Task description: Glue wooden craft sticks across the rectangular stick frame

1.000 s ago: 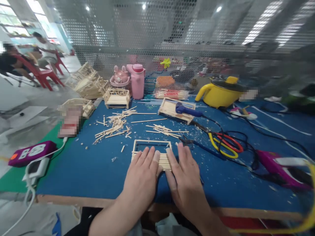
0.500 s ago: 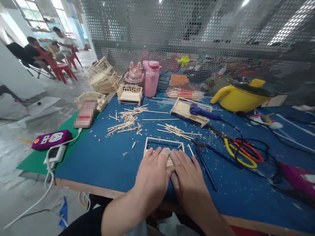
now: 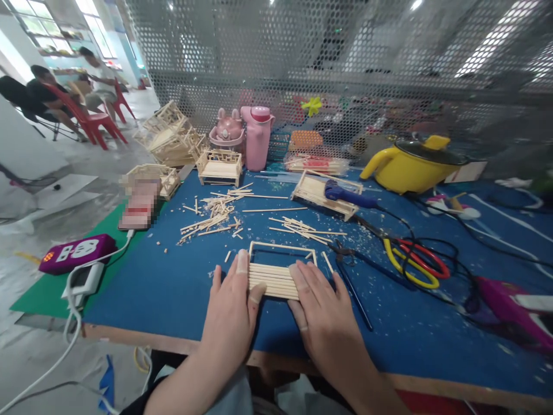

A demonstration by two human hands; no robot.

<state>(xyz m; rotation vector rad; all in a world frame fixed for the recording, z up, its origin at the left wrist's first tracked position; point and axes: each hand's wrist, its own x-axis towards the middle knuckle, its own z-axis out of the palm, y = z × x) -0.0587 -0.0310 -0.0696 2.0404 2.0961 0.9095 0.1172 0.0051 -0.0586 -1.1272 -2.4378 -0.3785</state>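
A small wooden stick frame [image 3: 273, 279] lies on the blue table mat [image 3: 173, 288], its near part covered by sticks side by side and its far part open. My left hand [image 3: 233, 305] grips its left edge, thumb on the near left corner. On the right edge rests my right hand [image 3: 322, 305], fingers over the stick ends and thumb at the near side. Pale wraps cover some fingertips. Loose sticks [image 3: 298, 229] are scattered just beyond the frame, and one short stick [image 3: 327, 262] lies right of it.
Pliers [image 3: 345, 253], scissors [image 3: 410, 265] and a blue glue gun [image 3: 352, 196] on a stick model stand right. Finished stick models [image 3: 220, 167], a pink bottle [image 3: 258, 138] and a yellow pot [image 3: 410, 167] are behind. A phone [image 3: 140, 202] lies left. Two people sit far left.
My hands have moved apart from the middle of the frame to its left and right sides, uncovering the row of sticks. The view has shifted slightly.
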